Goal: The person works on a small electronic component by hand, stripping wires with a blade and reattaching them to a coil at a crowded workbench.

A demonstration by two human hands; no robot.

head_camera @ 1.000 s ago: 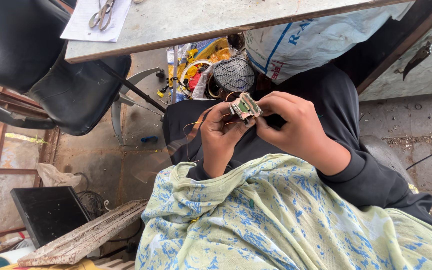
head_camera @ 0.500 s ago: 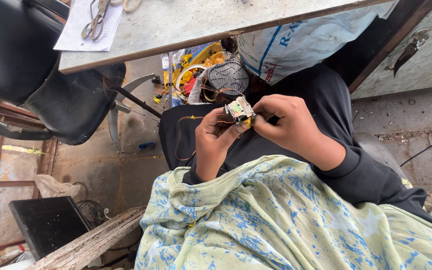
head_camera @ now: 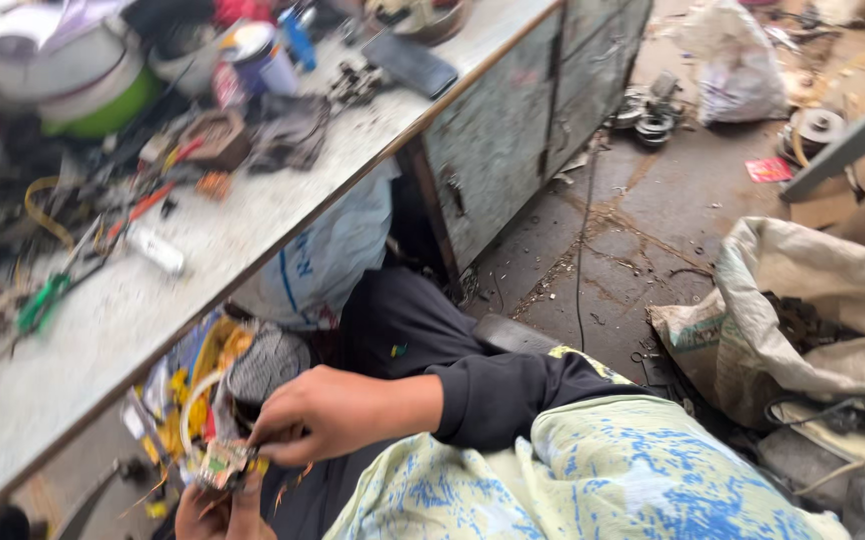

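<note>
Thing: a small circuit board [head_camera: 221, 462] with stray copper-coloured wires, low in the view, in front of my lap and below the counter [head_camera: 103, 330] edge.
Right hand [head_camera: 338, 412]: fingers curled, thumb and fingertips pinching the board's upper right edge from above.
Left hand [head_camera: 221, 510]: only partly in view at the bottom; it sits under the board, fingers touching its lower side. How tightly it closes I cannot tell.
Weight: I judge it very light, easy to carry between two fingertips.
Stiffness: the board itself looks stiff; the thin wires hanging off it look soft and easy to bend or snap.
Fragility: I think the small parts on its face would not like pressure, so edges are the safe place.
Where to hold: by the bare rim, thumb on one edge and finger on the opposite one, clear of the wires.
Position against the board: right hand just above and to the right, touching; left hand directly beneath, touching.
Nearby: a pile of yellow wire and plastic bits [head_camera: 193, 385] just above the board; the counter well above.
</note>
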